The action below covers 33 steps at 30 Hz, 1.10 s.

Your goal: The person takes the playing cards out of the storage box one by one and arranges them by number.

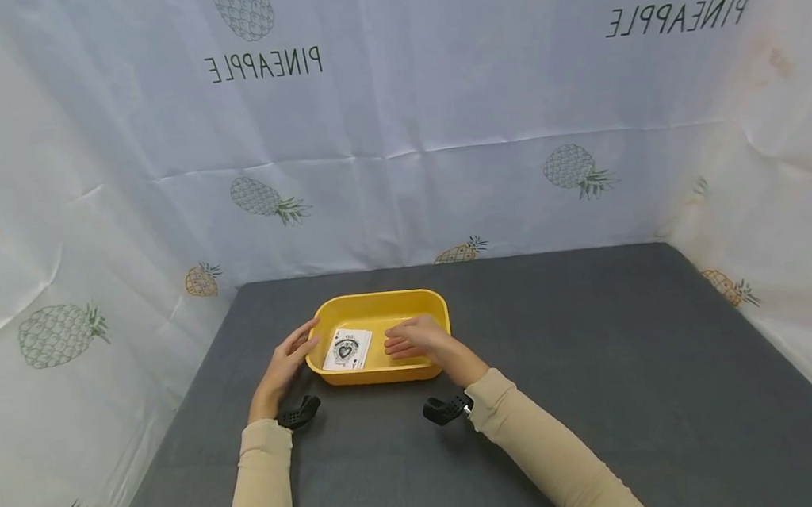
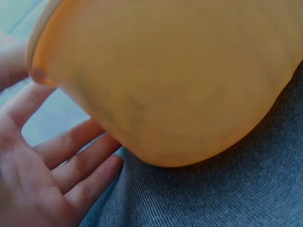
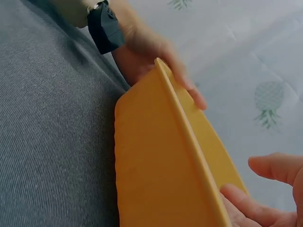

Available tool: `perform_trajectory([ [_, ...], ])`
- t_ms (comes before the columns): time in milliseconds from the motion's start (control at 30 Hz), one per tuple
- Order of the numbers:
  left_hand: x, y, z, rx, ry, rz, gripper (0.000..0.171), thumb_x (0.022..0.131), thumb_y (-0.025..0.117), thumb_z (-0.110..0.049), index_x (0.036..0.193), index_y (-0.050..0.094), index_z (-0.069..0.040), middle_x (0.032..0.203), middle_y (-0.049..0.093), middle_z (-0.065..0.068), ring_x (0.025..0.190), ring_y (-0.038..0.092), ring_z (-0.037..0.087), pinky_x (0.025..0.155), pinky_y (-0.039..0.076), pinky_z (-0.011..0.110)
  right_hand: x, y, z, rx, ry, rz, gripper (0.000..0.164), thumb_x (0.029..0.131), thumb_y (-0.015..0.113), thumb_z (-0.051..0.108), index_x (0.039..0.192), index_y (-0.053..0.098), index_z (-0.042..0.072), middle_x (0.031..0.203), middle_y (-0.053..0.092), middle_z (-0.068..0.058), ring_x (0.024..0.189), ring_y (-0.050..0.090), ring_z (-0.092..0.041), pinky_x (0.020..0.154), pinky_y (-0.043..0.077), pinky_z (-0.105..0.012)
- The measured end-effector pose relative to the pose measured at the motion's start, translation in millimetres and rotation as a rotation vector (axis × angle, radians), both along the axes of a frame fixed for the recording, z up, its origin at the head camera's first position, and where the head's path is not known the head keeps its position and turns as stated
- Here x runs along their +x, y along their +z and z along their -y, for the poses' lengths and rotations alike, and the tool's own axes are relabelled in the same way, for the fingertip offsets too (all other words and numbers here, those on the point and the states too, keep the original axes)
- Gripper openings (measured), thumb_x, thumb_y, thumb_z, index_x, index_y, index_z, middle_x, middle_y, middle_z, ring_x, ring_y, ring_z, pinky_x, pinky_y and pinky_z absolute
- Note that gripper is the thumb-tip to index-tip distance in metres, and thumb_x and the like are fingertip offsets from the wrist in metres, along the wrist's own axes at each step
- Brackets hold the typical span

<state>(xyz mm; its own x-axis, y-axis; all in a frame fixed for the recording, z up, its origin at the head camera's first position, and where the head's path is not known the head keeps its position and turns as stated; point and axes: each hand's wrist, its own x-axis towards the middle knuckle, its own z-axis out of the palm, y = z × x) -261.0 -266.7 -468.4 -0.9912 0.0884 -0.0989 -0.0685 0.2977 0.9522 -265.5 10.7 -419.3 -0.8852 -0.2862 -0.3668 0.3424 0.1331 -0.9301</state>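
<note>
A yellow tray (image 1: 381,375) with rounded corners holds playing cards (image 1: 347,349) at its left end, the top one an ace with a large black pip. My left hand (image 1: 287,364) holds the tray's left end. In the left wrist view its thumb passes over the rim and its fingers (image 2: 92,163) lie along the outer wall. My right hand (image 1: 420,338) is inside the tray, right of the cards, with nothing seen between thumb and fingers. Its thumb (image 3: 277,166) stands apart from the other fingers, which the tray wall partly hides in the right wrist view.
A dark grey cloth (image 1: 572,368) covers the table under the tray. White curtains (image 1: 395,111) printed with pineapples hang behind and along both sides. Each wrist carries a black camera, the left one (image 1: 300,413) and the right one (image 1: 445,409), near the tray's front.
</note>
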Motion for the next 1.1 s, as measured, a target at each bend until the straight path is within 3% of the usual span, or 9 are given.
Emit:
perform_trajectory([
  [167, 1.9, -8.5, 3, 0.118, -0.031, -0.051, 0.056, 0.101, 0.050, -0.028, 0.151, 0.032, -0.011, 0.152, 0.037, 0.024, 0.113, 0.052, -0.004, 0.089, 0.047, 0.013, -5.4, -7.6, 11, -0.066, -0.046, 0.157, 0.038, 0.093, 0.062, 0.013, 0.125, 0.059, -0.007, 0.118, 0.066, -0.027, 0.103, 0.070, -0.032, 0.087, 0.056, -0.036],
  [300, 2.4, -13.7, 2, 0.167, -0.030, -0.086, 0.056, 0.100, 0.051, -0.026, 0.150, 0.033, -0.009, 0.149, 0.038, 0.028, 0.107, 0.055, -0.010, 0.086, 0.047, 0.010, -7.6, -11.8, 19, -0.117, -0.082, 0.251, 0.040, 0.095, 0.058, 0.014, 0.128, 0.055, -0.009, 0.125, 0.061, -0.030, 0.113, 0.065, -0.037, 0.093, 0.054, -0.039],
  [433, 4.2, -15.9, 1, 0.165, -0.003, -0.091, 0.055, 0.100, 0.051, -0.026, 0.150, 0.035, -0.009, 0.150, 0.039, 0.025, 0.108, 0.054, -0.012, 0.087, 0.046, 0.008, -8.0, -12.3, 28, -0.150, -0.117, 0.316, 0.042, 0.097, 0.054, 0.013, 0.130, 0.051, -0.011, 0.131, 0.057, -0.031, 0.121, 0.059, -0.040, 0.099, 0.050, -0.042],
  [633, 7.3, -17.0, -1, 0.132, 0.011, -0.075, 0.055, 0.101, 0.050, -0.028, 0.150, 0.035, -0.011, 0.154, 0.035, 0.020, 0.108, 0.048, -0.019, 0.089, 0.043, 0.005, -6.2, -12.3, 40, -0.163, -0.148, 0.333, 0.042, 0.096, 0.054, 0.011, 0.131, 0.050, -0.012, 0.131, 0.057, -0.031, 0.122, 0.058, -0.040, 0.101, 0.049, -0.044],
  [867, 5.2, -17.7, -2, 0.130, 0.054, -0.092, 0.051, 0.100, 0.052, -0.026, 0.147, 0.041, -0.011, 0.143, 0.049, 0.013, 0.107, 0.053, -0.014, 0.088, 0.045, 0.007, -4.4, -10.9, 53, -0.158, -0.209, 0.310, 0.040, 0.092, 0.057, 0.008, 0.126, 0.053, -0.013, 0.127, 0.059, -0.031, 0.115, 0.063, -0.038, 0.097, 0.052, -0.043],
  [1000, 2.1, -16.1, -4, 0.124, 0.052, -0.098, 0.051, 0.100, 0.053, -0.025, 0.147, 0.041, -0.011, 0.144, 0.048, 0.016, 0.107, 0.053, -0.014, 0.088, 0.044, 0.006, -7.4, -10.3, 58, -0.127, -0.278, 0.308, 0.037, 0.088, 0.062, 0.004, 0.122, 0.057, -0.010, 0.122, 0.064, -0.028, 0.105, 0.069, -0.033, 0.093, 0.054, -0.039],
  [1100, 1.9, -16.0, -4, 0.126, 0.054, -0.091, 0.052, 0.099, 0.053, -0.026, 0.147, 0.041, -0.011, 0.147, 0.045, 0.021, 0.107, 0.052, -0.015, 0.088, 0.043, 0.005, -10.1, -11.8, 64, -0.106, -0.330, 0.294, 0.043, 0.084, 0.066, -0.001, 0.125, 0.055, -0.008, 0.115, 0.068, -0.025, 0.086, 0.073, -0.026, 0.089, 0.056, -0.036],
])
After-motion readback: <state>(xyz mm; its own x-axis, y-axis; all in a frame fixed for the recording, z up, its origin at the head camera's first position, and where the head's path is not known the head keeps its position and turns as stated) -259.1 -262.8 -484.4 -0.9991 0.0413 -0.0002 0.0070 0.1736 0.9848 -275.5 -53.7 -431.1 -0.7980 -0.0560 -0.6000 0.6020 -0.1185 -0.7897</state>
